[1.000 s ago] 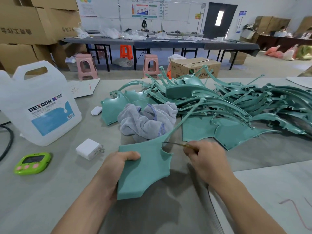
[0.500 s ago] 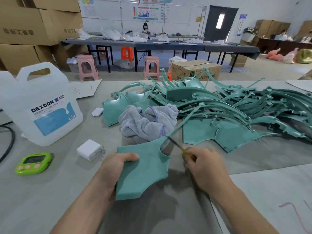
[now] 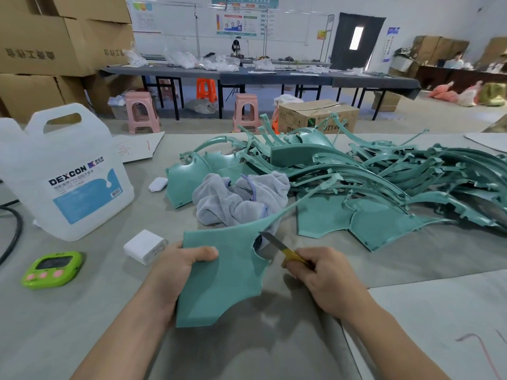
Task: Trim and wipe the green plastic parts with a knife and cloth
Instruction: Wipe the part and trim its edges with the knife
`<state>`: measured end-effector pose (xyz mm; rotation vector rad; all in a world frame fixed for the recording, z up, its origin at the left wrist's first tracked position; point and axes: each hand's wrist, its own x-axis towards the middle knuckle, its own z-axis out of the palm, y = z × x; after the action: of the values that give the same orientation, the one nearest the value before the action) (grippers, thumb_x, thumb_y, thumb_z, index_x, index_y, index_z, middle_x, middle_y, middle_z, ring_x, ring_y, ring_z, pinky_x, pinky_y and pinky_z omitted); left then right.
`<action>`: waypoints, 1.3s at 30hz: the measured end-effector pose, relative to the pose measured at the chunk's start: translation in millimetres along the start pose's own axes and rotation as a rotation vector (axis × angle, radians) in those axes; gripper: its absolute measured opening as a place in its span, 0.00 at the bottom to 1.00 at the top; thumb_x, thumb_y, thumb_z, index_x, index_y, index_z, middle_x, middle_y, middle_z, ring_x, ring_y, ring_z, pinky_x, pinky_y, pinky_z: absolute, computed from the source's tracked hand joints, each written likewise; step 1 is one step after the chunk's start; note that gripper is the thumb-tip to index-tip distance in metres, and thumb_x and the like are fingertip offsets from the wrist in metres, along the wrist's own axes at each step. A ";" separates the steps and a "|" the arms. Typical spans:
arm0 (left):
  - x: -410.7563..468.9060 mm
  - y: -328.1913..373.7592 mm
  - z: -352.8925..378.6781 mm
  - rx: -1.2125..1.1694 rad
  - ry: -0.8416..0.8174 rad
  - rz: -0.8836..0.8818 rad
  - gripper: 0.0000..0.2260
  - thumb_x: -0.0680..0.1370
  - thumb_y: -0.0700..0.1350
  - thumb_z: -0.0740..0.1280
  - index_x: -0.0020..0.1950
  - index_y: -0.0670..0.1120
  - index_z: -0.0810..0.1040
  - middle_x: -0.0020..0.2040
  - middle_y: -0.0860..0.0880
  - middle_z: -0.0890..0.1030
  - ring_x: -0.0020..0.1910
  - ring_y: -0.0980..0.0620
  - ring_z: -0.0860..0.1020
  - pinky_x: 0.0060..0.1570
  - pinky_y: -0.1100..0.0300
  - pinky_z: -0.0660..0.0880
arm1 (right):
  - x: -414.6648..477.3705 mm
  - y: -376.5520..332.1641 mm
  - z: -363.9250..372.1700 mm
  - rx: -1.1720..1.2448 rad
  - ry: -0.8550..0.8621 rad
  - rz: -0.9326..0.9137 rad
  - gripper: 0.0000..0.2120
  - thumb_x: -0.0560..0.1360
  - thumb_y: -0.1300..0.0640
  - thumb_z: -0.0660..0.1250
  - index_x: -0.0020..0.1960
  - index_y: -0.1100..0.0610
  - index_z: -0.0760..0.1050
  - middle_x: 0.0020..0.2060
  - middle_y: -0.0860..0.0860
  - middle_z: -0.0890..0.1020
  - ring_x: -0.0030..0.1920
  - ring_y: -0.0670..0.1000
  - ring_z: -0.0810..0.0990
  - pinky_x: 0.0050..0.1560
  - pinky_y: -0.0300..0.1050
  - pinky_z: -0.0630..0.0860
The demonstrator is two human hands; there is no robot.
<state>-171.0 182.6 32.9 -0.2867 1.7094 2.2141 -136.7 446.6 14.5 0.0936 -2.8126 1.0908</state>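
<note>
My left hand point(image 3: 175, 272) grips the left edge of a flat green plastic part point(image 3: 225, 272), thumb on top, holding it tilted above the table. A long thin arm of the part runs up and to the right. My right hand point(image 3: 321, 278) holds a yellow-handled knife point(image 3: 277, 245); its blade tip lies at the curved notch on the part's right edge. A crumpled grey cloth point(image 3: 241, 198) lies just beyond the part. A big pile of green parts point(image 3: 384, 182) covers the table to the right.
A white DEXCON jug point(image 3: 68, 174) stands at the left, with a green timer point(image 3: 52, 268) and a white charger point(image 3: 144, 246) near it. A small white case point(image 3: 158, 184) lies by the pile. A black cable point(image 3: 13, 234) runs along the left edge. Stools and tables stand beyond.
The knife blade has swung from lying nearly flat across the notch to pointing up and left along its edge. My left hand keeps the part almost in the same place.
</note>
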 end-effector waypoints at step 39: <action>4.5 3.1 -7.2 0.107 0.026 -0.005 0.06 0.73 0.33 0.69 0.45 0.37 0.86 0.45 0.34 0.85 0.35 0.37 0.85 0.29 0.49 0.80 | 1.5 -2.6 -19.4 -0.211 -0.133 -0.131 0.11 0.75 0.58 0.74 0.49 0.42 0.87 0.41 0.37 0.84 0.45 0.41 0.80 0.48 0.35 0.74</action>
<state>-176.6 175.5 32.2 -0.2945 1.8312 2.1153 -136.2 457.7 30.6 0.3358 -2.9700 0.7822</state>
